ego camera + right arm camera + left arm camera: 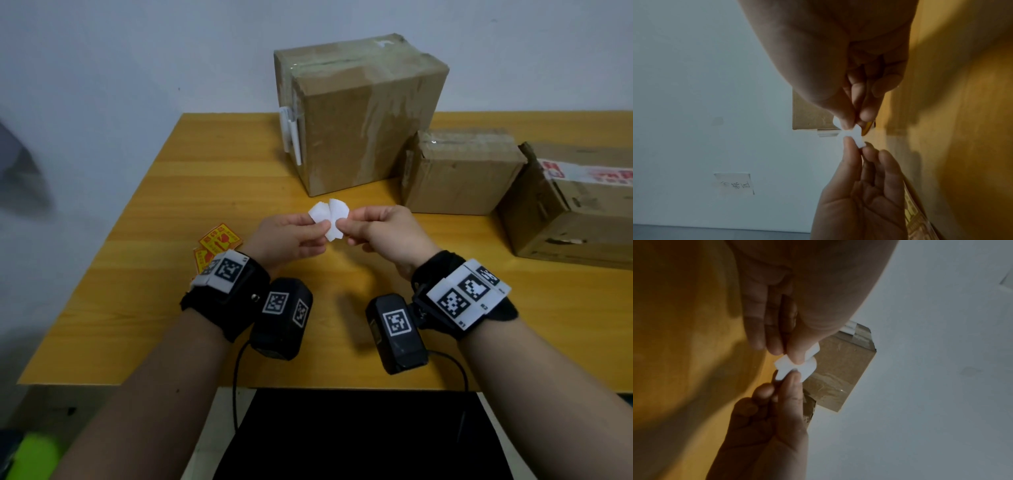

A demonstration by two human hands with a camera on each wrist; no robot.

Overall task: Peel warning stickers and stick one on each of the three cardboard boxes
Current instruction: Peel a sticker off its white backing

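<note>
Both hands hold one sticker (329, 218) above the middle of the table, its white back facing me and its halves folded apart. My left hand (291, 236) pinches its left part between thumb and fingertips; my right hand (380, 233) pinches the right part. The left wrist view shows the sticker (795, 368) between both thumbs, and the right wrist view shows the sticker (854, 135) the same way. Three cardboard boxes stand behind: a tall box (359, 113), a small box (459, 171) and a box (575, 205) at the right edge.
A few loose red-and-yellow warning stickers (219, 241) lie on the wooden table (154, 274) just left of my left wrist. A white wall is behind the boxes. A paper note (733, 183) is taped to the wall.
</note>
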